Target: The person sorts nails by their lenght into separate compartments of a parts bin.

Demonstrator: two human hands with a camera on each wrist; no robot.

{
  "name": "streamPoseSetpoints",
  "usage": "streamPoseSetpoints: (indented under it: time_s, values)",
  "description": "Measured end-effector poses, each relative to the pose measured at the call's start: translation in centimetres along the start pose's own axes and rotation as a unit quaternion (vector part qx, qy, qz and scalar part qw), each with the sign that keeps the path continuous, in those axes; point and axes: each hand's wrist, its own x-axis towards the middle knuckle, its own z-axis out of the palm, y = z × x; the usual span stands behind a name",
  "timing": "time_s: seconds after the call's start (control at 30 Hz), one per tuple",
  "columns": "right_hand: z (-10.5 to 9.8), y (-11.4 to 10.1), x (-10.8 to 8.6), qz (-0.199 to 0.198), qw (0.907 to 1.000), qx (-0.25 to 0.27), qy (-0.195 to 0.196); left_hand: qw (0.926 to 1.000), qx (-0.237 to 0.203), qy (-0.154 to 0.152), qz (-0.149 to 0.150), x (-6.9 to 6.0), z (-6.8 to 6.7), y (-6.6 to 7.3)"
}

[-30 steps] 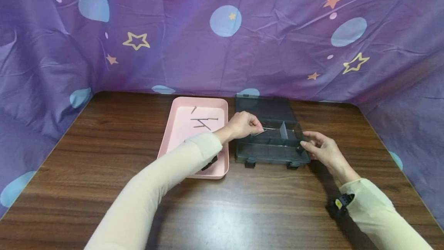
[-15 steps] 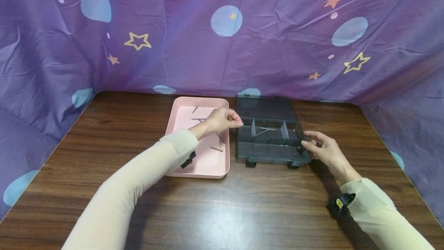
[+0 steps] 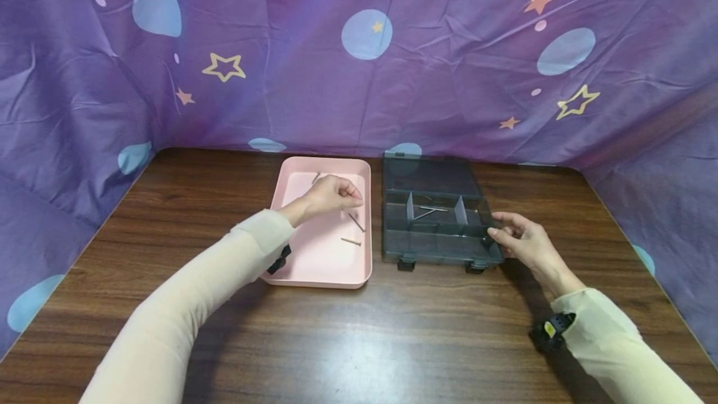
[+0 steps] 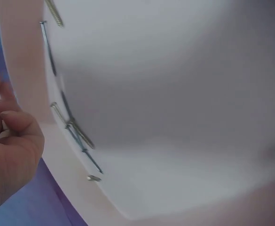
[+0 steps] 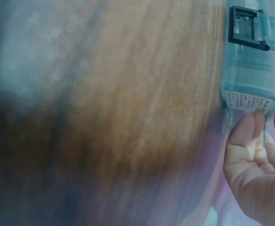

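Note:
My left hand [image 3: 330, 197] is over the pink tray [image 3: 366, 260], its fingers loosely bent and nothing visible between them. Under and beside it lie a dark nail [image 3: 356, 223] and a brass-coloured screw [image 3: 351, 241]. The left wrist view has the same hand [image 4: 15, 146] beside the tray wall, with several nails and screws [image 4: 83, 134] along the tray floor. At the right end of the dark clear box [image 3: 437, 245], my right hand [image 3: 530, 248] grips the wall by thumb and fingers. Thin nails [image 3: 433, 209] lie in its middle compartment, between two pale dividers.
The box stands with its lid [image 3: 429, 174] laid back toward the curtain [image 3: 303, 80]. Two black latches [image 3: 406, 264] face the front edge of the wooden table [image 3: 359, 341]. A narrow gap separates tray and box.
My left hand has moved left from above the box's middle compartment to above the tray, and the nails there are now uncovered. The right hand has stayed on the box.

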Motion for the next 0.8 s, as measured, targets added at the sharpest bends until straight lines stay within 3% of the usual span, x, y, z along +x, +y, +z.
streamPoseSetpoints:
  time_s: [0.3, 0.8]
  values:
    - [0.0, 0.0, 0.0, -0.001, 1.0, 0.001, 0.005, 0.9996, 0.011, -0.019, -0.015, 0.0, -0.1, -1.4]
    - [0.2, 0.1, 0.0, -0.001, 0.9999, 0.005, 0.01, 0.998, 0.056, -0.022, -0.017, -0.2, 0.6, -2.2]
